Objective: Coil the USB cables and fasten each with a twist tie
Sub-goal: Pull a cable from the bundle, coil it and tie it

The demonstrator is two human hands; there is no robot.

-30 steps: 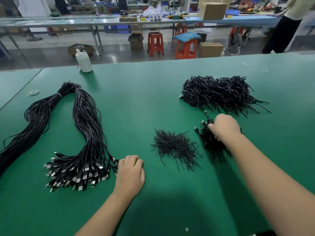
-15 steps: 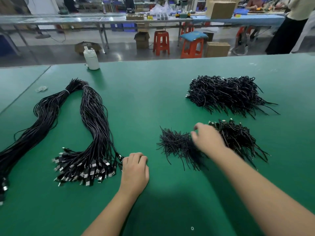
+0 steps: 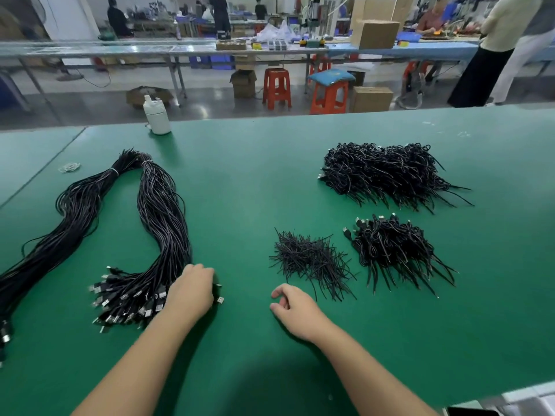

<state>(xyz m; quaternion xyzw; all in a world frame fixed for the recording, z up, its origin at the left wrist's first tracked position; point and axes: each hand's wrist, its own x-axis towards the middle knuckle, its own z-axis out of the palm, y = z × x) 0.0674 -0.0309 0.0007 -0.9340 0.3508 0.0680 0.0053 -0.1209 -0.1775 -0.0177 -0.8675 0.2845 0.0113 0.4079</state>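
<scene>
Green bench [image 3: 255, 181], head view, items as laid out:

1. Uncoiled USB cables [image 3: 162, 223]: a long black bundle, folded over at the far end and bound there with pale bands, on the left half of the bench. Its plug ends [image 3: 126, 298] fan out at the near end.
2. Twist ties [image 3: 309, 259]: a loose heap of short black wires, centre-right, near the person.
3. Small pile of coiled cables [image 3: 393, 250]: just right of the ties, tie ends sticking out. Judged finished.
4. Large pile of coiled cables [image 3: 387, 172]: farther back on the right, apart from the small pile. Judged finished.
5. White bottle [image 3: 156, 115]: at the far edge of the bench, uninvolved.

Left hand [image 3: 190, 291]: laid over the right edge of the plug ends, fingers curled down among them. Whether this grip has closed on one cable cannot be told; the fingertips are hidden.

Right hand [image 3: 295, 309]: resting on bare bench between the plug ends and the twist ties, fingers loosely curled, holding nothing.

Step in hand, by judgement: picking the next cable from the uncoiled stock, at the start of a fresh coil-and-tie round. Much of the stock remains unworked.

Next move calls for: singling out one plug without dragging its neighbours, drawing that cable free of the bound bundle, then looping it between both hands. The right hand sits near the ties for the fastening afterwards.
</scene>
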